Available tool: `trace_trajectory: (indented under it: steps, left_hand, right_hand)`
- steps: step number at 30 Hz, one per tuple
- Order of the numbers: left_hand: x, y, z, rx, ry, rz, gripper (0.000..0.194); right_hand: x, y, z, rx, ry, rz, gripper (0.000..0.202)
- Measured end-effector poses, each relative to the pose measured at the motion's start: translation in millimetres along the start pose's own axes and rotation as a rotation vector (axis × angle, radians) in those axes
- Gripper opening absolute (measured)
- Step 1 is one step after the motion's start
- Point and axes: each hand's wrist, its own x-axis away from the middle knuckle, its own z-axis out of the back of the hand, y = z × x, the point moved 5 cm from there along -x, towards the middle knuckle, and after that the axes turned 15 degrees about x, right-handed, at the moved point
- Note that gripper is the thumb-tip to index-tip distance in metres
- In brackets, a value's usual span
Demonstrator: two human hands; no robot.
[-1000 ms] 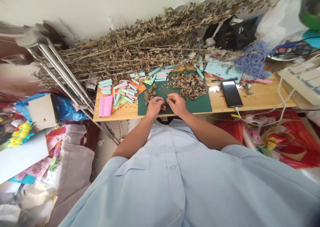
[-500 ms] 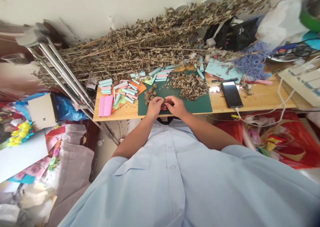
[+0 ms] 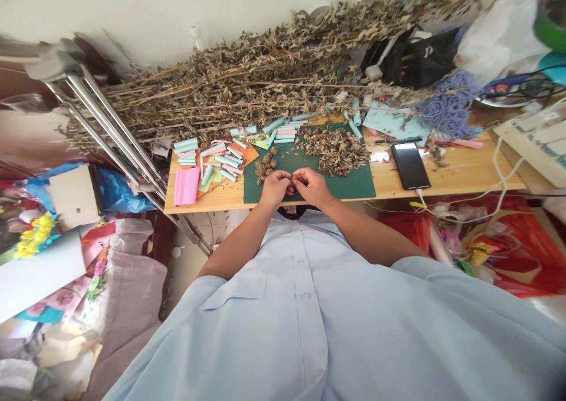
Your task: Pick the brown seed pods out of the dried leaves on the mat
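My left hand (image 3: 276, 188) and my right hand (image 3: 311, 187) meet fingertip to fingertip over the front of a green mat (image 3: 349, 190). Both are closed in a pinch around something too small and hidden to make out. Just behind my left hand lies a cluster of brown crumpled balls (image 3: 265, 166). A heap of dry leaves (image 3: 338, 150) covers the mat's right part, behind my right hand. Blue and pink paper rolls (image 3: 227, 160) lie left of the mat, beside a folded pink paper (image 3: 187, 186).
Dried leafy stalks (image 3: 247, 76) stretch along the back of the wooden table (image 3: 469, 174). A black phone (image 3: 410, 165) with a white cable lies at right, near blue paper (image 3: 393, 122) and purple cord (image 3: 451, 106). Metal crutches (image 3: 106, 106) lean at the left edge.
The fingers of both hands have shifted slightly where they meet. Nothing else has visibly moved.
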Motion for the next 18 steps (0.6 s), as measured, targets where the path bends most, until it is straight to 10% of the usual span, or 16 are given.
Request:
trace_trajectory:
  steps: [18]
  left_hand:
    - [-1.4, -1.8, 1.2, 0.028, -0.008, 0.021, 0.015]
  right_hand:
    - [2.0, -6.3, 0.6, 0.01, -0.029, 0.088, 0.024]
